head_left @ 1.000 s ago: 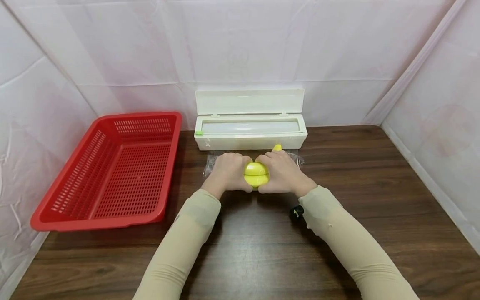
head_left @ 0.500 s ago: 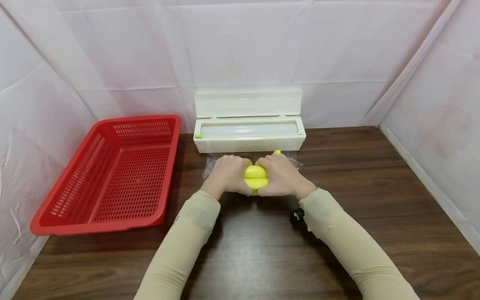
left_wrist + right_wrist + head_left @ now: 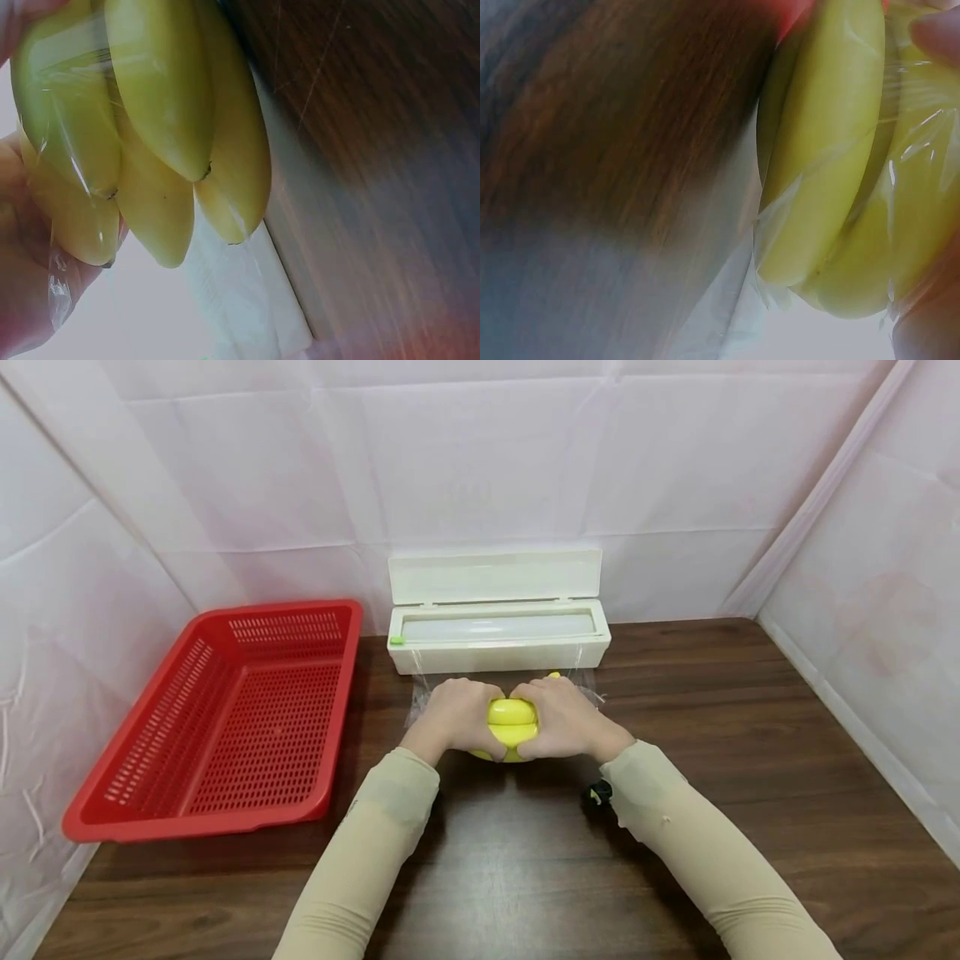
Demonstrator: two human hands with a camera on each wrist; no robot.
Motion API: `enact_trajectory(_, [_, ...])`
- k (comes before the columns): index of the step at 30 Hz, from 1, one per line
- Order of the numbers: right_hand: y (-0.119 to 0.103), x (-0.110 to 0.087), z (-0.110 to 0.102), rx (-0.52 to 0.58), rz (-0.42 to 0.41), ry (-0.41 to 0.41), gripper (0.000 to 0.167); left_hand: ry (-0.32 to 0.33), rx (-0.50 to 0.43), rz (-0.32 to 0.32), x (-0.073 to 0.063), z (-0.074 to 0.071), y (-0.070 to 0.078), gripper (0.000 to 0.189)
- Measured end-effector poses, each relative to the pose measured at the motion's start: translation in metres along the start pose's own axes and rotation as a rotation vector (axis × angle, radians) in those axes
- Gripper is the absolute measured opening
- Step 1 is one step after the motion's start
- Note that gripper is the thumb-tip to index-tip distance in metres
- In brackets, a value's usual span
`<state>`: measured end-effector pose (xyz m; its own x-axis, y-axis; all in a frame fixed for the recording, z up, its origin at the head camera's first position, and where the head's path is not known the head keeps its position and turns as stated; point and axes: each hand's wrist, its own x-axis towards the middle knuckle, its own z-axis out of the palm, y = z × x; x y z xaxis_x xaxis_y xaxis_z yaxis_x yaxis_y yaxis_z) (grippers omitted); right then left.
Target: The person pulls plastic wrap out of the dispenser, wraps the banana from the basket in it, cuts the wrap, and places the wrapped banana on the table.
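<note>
A bunch of yellow bananas (image 3: 512,720) is held between both hands at the middle of the table, just in front of a white cling film box (image 3: 501,658). My left hand (image 3: 459,717) grips its left side and my right hand (image 3: 561,717) its right side, thumbs toward me. Clear cling film (image 3: 79,165) covers part of the bunch in the left wrist view. Creased film (image 3: 922,142) also lies over the bananas (image 3: 825,142) in the right wrist view. From the box, film stretches toward the hands. The hands hide much of the bunch in the head view.
The box's lid (image 3: 495,577) stands raised, with a film roll (image 3: 498,627) inside and a green slider (image 3: 397,641) at its left. A red perforated basket (image 3: 341,735) stands on the left. White sheeting (image 3: 480,460) surrounds the dark wooden table (image 3: 712,735).
The bunch has turned in the hands: its tip beyond my right hand shows less, and more yellow shows below the thumbs. The whole scene sits slightly lower in view.
</note>
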<state>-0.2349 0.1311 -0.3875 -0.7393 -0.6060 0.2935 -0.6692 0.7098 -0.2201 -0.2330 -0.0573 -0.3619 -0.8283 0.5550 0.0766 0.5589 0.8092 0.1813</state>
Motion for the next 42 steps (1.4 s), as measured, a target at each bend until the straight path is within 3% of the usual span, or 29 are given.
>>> enact_trajectory(8, [0.005,0.002,0.000,0.076,0.011,-0.037,0.045,-0.044,-0.037,0.004,0.003,0.001,-0.002,0.042])
enact_trajectory(16, [0.010,0.010,-0.003,0.185,0.086,-0.117,0.045,-0.043,-0.056,0.021,0.005,0.000,-0.006,0.044])
enact_trajectory(25, [0.011,0.018,-0.006,0.225,0.138,-0.194,0.049,-0.046,-0.067,-0.034,0.000,0.002,-0.007,0.075])
enact_trajectory(30, [0.012,0.020,-0.007,0.239,0.169,-0.225,0.050,0.016,0.034,-0.021,-0.008,0.004,-0.005,0.093])
enact_trajectory(36, [0.015,0.023,-0.008,0.270,0.181,-0.247,0.043,0.178,0.161,0.128,-0.017,0.008,0.001,0.089])
enact_trajectory(39, [0.016,0.024,-0.009,0.301,0.189,-0.267,0.042,0.193,0.198,0.165,-0.019,0.011,0.003,0.093])
enact_trajectory(42, [0.017,0.027,-0.011,0.311,0.190,-0.288,0.044,0.171,0.231,0.156,-0.019,0.014,0.004,0.101])
